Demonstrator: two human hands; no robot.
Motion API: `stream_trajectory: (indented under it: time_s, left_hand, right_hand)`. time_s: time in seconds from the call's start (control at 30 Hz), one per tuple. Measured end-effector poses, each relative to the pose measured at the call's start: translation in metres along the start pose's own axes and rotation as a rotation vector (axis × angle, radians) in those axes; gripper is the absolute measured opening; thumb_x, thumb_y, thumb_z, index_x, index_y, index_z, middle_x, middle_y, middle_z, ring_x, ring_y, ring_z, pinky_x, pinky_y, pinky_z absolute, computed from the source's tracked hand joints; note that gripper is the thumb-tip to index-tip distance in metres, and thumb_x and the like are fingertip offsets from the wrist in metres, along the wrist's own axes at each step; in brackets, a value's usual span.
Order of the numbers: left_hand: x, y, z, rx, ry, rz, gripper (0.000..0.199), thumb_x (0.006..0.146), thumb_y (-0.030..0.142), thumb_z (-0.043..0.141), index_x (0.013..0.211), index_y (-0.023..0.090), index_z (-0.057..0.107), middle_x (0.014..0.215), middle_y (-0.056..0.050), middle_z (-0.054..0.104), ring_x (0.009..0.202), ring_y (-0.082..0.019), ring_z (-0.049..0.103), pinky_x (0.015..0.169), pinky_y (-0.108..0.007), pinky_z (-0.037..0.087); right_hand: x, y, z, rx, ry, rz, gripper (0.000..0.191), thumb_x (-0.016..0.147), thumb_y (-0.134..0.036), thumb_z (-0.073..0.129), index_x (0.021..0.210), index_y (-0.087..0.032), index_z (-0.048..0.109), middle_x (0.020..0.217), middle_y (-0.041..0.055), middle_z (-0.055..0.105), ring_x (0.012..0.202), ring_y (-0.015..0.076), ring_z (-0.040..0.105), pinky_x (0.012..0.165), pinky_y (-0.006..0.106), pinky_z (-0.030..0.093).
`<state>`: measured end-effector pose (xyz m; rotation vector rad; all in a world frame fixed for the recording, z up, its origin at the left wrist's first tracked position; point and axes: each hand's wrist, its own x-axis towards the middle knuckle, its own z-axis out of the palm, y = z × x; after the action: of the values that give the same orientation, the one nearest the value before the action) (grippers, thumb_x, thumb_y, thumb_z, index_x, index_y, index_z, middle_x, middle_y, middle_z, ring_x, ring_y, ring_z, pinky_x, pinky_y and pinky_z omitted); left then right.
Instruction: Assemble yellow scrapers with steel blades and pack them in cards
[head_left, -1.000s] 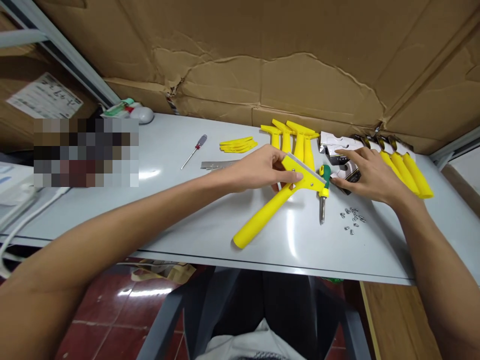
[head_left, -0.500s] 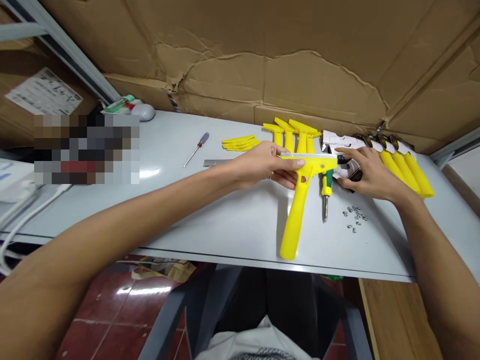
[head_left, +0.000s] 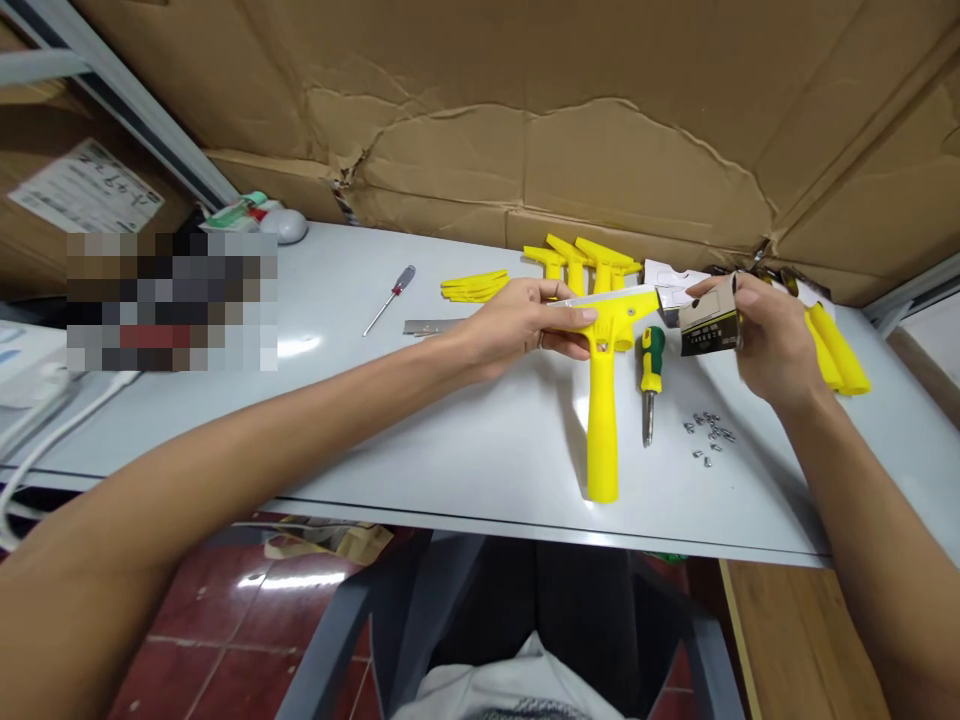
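My left hand (head_left: 536,325) grips the head of a yellow scraper (head_left: 603,420), whose handle points down toward the table's front edge. A metal strip runs along the top of that head. In my right hand (head_left: 772,335) is a small black-and-white cardboard sleeve (head_left: 709,325), held close to the right end of the scraper's head. Below, a green-and-yellow screwdriver (head_left: 652,370) lies between my hands. Several small metal screws or fasteners (head_left: 709,430) are scattered right of it.
Behind my hands lie several yellow scraper parts (head_left: 577,255) and a stack of thin yellow strips (head_left: 474,287). Flat metal blades (head_left: 431,327) and a small screwdriver (head_left: 390,298) are to the left. Sleeved yellow scrapers (head_left: 840,355) line the right. Cardboard (head_left: 480,160) stands along the back.
My right hand has picked up a cardboard sleeve and brought it up beside the scraper's head. In my left hand the scraper has turned, its handle now pointing straighter down.
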<state>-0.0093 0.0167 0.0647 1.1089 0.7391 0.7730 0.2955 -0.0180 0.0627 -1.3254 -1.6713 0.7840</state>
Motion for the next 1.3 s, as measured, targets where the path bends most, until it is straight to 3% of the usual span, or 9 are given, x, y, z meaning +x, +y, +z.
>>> stream_trajectory:
  time_s: [0.07,0.3,0.53,0.67,0.8,0.97,1.07,1.17,1.3]
  left_hand:
    - [-0.001,0.000,0.002,-0.025,0.014,0.043,0.035,0.073,0.021,0.095,0.082,0.015,0.062,0.089,-0.008,0.082,0.072,-0.014,0.078,0.068,-0.024,0.066]
    - [-0.005,0.006,0.008,-0.030,0.120,0.215,0.018,0.086,0.019,0.082,0.084,0.014,0.064,0.089,-0.003,0.079,0.072,-0.010,0.076,0.070,-0.021,0.066]
    - [-0.012,0.012,0.016,0.022,0.356,0.375,0.029,0.091,0.022,0.078,0.078,0.020,0.052,0.089,0.001,0.077,0.091,-0.014,0.079,0.081,-0.025,0.068]
    - [-0.017,0.015,0.021,0.047,0.450,0.423,0.032,0.092,0.027,0.077,0.077,0.022,0.049,0.092,0.001,0.078,0.100,-0.017,0.080,0.086,-0.030,0.070]
    - [-0.017,0.017,0.014,0.051,0.459,0.481,0.036,0.090,0.034,0.082,0.078,0.025,0.050,0.091,0.005,0.077,0.098,-0.016,0.079,0.091,-0.035,0.070]
    - [-0.011,0.019,0.004,-0.023,0.477,0.649,0.030,0.091,0.027,0.078,0.077,0.025,0.051,0.087,0.008,0.075,0.091,-0.013,0.077,0.091,-0.034,0.067]
    - [-0.010,0.019,0.002,0.044,0.535,0.618,0.033,0.090,0.036,0.080,0.081,0.027,0.051,0.094,0.009,0.077,0.112,-0.017,0.076,0.098,-0.037,0.065]
    - [-0.010,0.018,0.002,0.106,0.558,0.551,0.039,0.088,0.047,0.082,0.082,0.028,0.048,0.102,0.008,0.078,0.125,-0.019,0.072,0.097,-0.039,0.066]
    - [-0.010,0.016,0.002,0.051,0.536,0.613,0.040,0.087,0.042,0.082,0.080,0.028,0.046,0.092,0.010,0.075,0.107,-0.014,0.076,0.097,-0.036,0.067]
  right_hand:
    - [-0.002,-0.005,0.007,0.148,0.029,0.039,0.041,0.094,-0.062,0.053,0.110,-0.031,0.073,0.114,0.0095,0.075,0.102,0.0355,0.073,0.077,0.053,0.059]
    - [-0.012,-0.033,0.026,0.505,0.070,0.190,0.035,0.096,-0.058,0.048,0.093,-0.031,0.071,0.119,0.0075,0.075,0.116,0.0362,0.072,0.093,0.058,0.062]
    - [-0.016,-0.037,0.047,0.564,0.141,0.305,0.032,0.085,-0.061,0.062,0.092,-0.030,0.065,0.114,0.0069,0.077,0.122,0.0374,0.070,0.081,0.051,0.063]
    - [-0.018,-0.034,0.052,0.587,0.152,0.307,0.034,0.082,-0.061,0.066,0.096,-0.030,0.063,0.117,0.0072,0.076,0.127,0.0363,0.067,0.081,0.048,0.063]
    - [-0.019,-0.033,0.049,0.598,0.184,0.285,0.032,0.084,-0.060,0.066,0.093,-0.029,0.062,0.116,0.0073,0.074,0.130,0.0352,0.065,0.083,0.048,0.064]
    - [-0.020,-0.035,0.047,0.592,0.124,0.267,0.030,0.089,-0.061,0.061,0.096,-0.032,0.065,0.116,0.0064,0.075,0.118,0.0352,0.069,0.082,0.054,0.067]
    - [-0.021,-0.034,0.051,0.555,0.055,0.209,0.036,0.092,-0.068,0.059,0.101,-0.033,0.064,0.116,0.0043,0.074,0.116,0.0321,0.071,0.082,0.052,0.068]
    - [-0.022,-0.030,0.056,0.566,0.001,0.157,0.034,0.092,-0.065,0.070,0.098,-0.034,0.059,0.117,0.0001,0.072,0.117,0.0263,0.070,0.081,0.044,0.068]
    - [-0.024,-0.023,0.058,0.567,0.000,0.126,0.040,0.084,-0.055,0.086,0.097,-0.034,0.055,0.101,-0.0043,0.071,0.096,0.0193,0.073,0.077,0.038,0.068]
